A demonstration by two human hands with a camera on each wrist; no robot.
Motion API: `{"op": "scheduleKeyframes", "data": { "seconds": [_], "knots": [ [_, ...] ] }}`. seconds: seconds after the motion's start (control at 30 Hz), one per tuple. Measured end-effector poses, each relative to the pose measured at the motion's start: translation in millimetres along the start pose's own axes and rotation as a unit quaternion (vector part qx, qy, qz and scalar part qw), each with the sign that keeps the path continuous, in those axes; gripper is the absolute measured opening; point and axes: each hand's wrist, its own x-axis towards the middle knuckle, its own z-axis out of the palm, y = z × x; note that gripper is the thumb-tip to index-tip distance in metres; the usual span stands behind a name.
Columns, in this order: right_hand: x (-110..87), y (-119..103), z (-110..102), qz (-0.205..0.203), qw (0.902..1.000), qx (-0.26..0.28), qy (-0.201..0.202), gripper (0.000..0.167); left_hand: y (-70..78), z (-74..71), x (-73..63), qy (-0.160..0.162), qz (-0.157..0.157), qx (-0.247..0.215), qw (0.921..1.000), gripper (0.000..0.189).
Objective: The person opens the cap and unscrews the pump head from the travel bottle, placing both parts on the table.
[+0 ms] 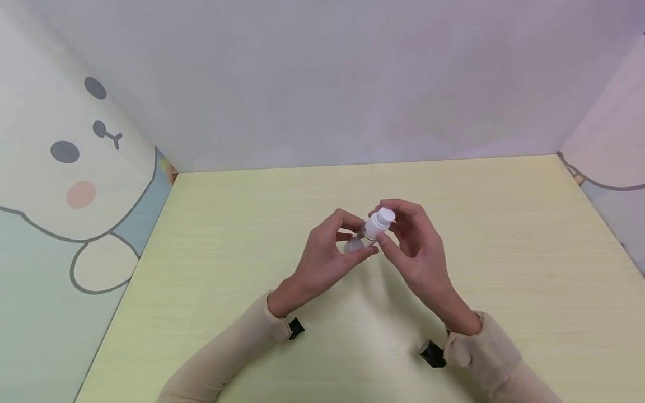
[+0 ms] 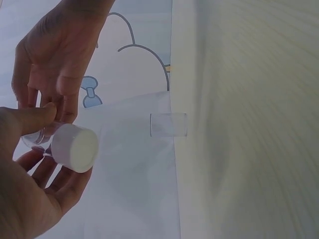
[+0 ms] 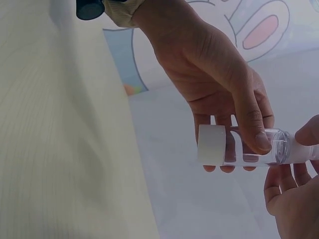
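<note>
Both hands hold a small clear pump bottle (image 1: 375,225) with a white top, raised over the table. My left hand (image 1: 325,254) grips its clear body (image 3: 244,147), the thumb laid across it. The bottle's white base (image 2: 75,147) sticks out below these fingers. My right hand (image 1: 420,249) pinches the white collar (image 3: 298,151) at the top between thumb and fingers. A see-through cylinder (image 2: 168,124), like a clear cap, stands upright on the table in the left wrist view.
Underneath is a pale wooden table (image 1: 227,224), with a plain light wall (image 1: 353,84) behind it. A side panel with a cartoon animal (image 1: 75,151) stands on the left. Black devices are on both cuffs, one of them the right wrist device (image 1: 433,354).
</note>
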Motion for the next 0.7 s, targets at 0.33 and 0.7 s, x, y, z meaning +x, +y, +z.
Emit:
{"op": "scheduleKeyframes", "data": {
  "seconds": [0.33,0.7],
  "knots": [
    [0.6,3.6,3.9,0.002,0.9986,0.037,0.039,0.062,1.5,1.2,0.0,-0.001,-0.002,-0.004,1.0,0.039],
    [0.3,4.1,4.6,0.004,0.9985,0.038,0.04,0.059,1.5,1.2,-0.6,-0.003,-0.001,0.006,1.0,0.039]
  ]
}}
